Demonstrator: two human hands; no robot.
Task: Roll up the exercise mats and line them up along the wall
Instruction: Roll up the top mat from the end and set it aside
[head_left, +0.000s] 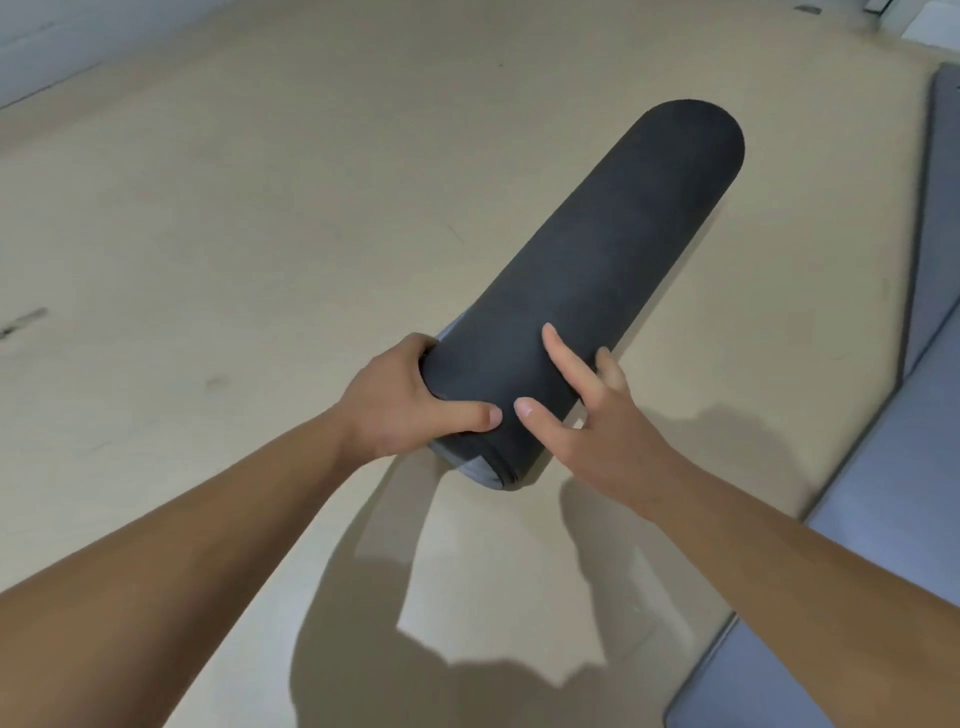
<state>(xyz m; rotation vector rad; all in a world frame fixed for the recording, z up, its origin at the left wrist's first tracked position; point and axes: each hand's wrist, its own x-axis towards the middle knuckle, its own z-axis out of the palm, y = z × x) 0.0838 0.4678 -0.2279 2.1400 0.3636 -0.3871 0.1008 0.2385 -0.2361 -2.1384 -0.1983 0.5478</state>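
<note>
A dark grey exercise mat (597, 270), fully rolled into a thick cylinder, is held above the beige floor, pointing away from me toward the upper right. My left hand (410, 397) grips its near end from the left, thumb across the top. My right hand (597, 410) is at the right side of the same end, index finger and thumb spread on the roll, other fingers curled under it. The roll's near end face shows a lighter grey-blue inner layer.
Grey-blue mats lie flat on the floor along the right edge, one (883, 545) near me and another (943, 208) farther back. A white wall base (47, 47) runs along the upper left. Beige floor (260, 234) fills the left and middle.
</note>
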